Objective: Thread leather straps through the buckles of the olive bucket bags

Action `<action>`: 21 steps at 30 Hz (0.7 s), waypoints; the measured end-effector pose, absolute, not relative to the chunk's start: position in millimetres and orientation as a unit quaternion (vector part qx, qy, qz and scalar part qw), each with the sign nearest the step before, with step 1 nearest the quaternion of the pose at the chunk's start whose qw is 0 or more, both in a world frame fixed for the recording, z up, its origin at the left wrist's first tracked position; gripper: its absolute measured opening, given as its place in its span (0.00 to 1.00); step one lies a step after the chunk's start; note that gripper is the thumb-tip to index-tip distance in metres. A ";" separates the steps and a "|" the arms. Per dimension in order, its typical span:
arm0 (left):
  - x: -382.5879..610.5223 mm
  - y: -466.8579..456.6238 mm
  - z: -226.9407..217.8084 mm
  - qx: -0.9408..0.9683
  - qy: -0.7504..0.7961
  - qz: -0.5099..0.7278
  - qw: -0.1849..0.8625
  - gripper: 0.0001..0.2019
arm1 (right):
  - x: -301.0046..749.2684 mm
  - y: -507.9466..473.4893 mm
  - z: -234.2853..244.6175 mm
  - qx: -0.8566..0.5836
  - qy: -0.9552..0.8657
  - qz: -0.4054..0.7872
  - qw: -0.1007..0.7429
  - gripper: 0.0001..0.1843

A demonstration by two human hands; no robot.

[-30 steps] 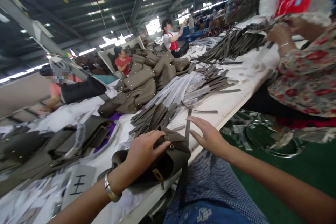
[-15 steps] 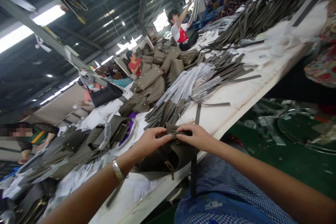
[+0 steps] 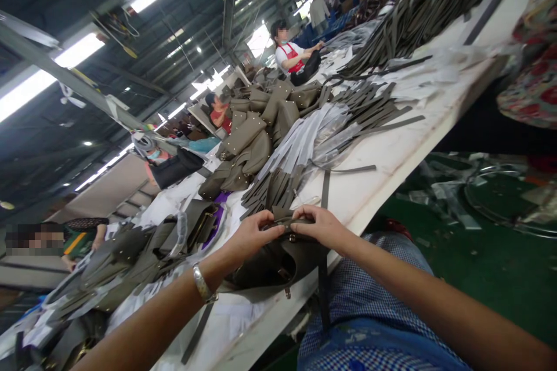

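Observation:
A grey-brown handbag with gold-coloured metal fittings rests at the table's near edge, its opening facing me. My left hand pinches the bag's upper edge between thumb and fingers. Close beside it, my right hand grips the same edge a little to the right, the two thumbs almost meeting. A small metal fitting shows just under the right thumb. From the bag's right side a dark strap hangs over the table edge. The fingertips behind the edge are hidden.
The white table slopes across view. Grey straps, some in clear wrapping, lie beyond the bag. A heap of similar bags stands farther off, with more bags at left. Co-workers sit around, one in a red apron.
My hands stay at the same edge of the bag. The far co-worker in the red apron has lowered the raised arms and the white strips. The view has shifted slightly.

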State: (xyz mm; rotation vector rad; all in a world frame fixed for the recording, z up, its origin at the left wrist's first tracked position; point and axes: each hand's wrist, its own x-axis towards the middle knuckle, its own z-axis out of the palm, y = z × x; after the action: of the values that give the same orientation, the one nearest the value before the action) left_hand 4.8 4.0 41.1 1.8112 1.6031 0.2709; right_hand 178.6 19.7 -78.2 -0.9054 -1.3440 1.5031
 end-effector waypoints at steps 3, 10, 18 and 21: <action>4.5 3.5 39.3 0.690 0.615 0.113 0.365 0.11 | 174.3 21.1 -81.1 -0.361 -0.515 0.635 0.448 0.13; -3.8 2.5 24.6 0.654 0.615 0.156 0.413 0.12 | 166.6 12.4 -89.1 -0.383 -0.520 0.581 0.495 0.08; 3.3 0.4 20.1 0.635 0.647 0.174 0.385 0.11 | 158.3 -3.6 -93.3 -0.405 -0.539 0.510 0.535 0.06; 7.2 -0.2 17.6 0.630 0.650 0.185 0.381 0.11 | 157.5 -3.3 -94.9 -0.395 -0.545 0.510 0.535 0.06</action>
State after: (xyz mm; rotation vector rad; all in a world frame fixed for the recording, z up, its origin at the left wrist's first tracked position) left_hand 7.2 -0.2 17.6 1.6086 1.6599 0.4718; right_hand 157.5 -3.3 -94.9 -0.9410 -1.2980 1.2148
